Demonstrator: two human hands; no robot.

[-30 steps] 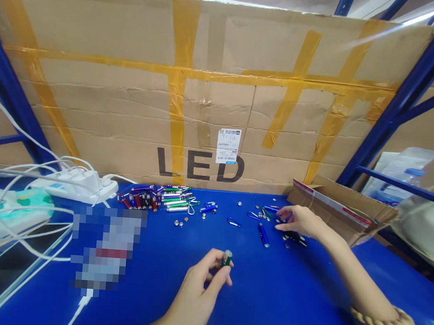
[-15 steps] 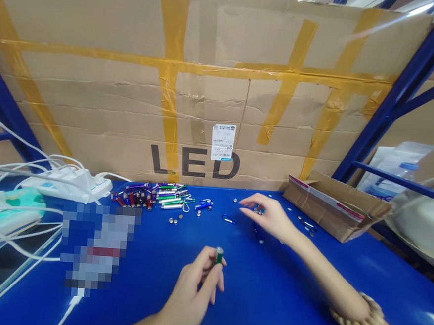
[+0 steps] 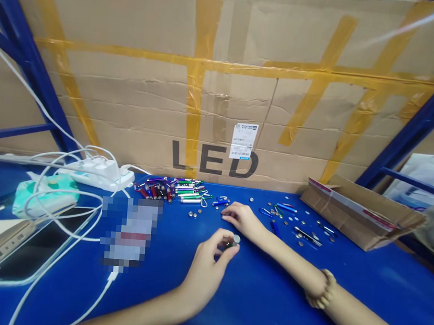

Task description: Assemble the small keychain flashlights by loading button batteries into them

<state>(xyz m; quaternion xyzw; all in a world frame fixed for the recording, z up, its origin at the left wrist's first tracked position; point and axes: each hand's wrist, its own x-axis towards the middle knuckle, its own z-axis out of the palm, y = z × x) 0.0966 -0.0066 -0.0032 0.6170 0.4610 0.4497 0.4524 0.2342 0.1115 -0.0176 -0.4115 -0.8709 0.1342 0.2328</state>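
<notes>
Nearest the camera, the left hand (image 3: 209,268) rises from the blue table (image 3: 266,304), its thumb and fingers pinched around a small green flashlight (image 3: 229,243) whose silver end points up and to the right. Just beyond it, the right hand (image 3: 242,218), with a beaded bracelet (image 3: 321,289) on its wrist, lies palm down with curled fingers on the tabletop; whether it holds anything cannot be told. Its fingertips sit near a few button cells (image 3: 194,213). To the left lie a phone (image 3: 34,246) and a white cable (image 3: 91,302). Farther back lie a heap of small flashlights (image 3: 170,190), scattered loose parts (image 3: 301,227), a tissue pack (image 3: 45,195), a power strip (image 3: 103,172) and an open carton (image 3: 362,212). Behind everything stands a taped cardboard box (image 3: 133,87) marked LED.
</notes>
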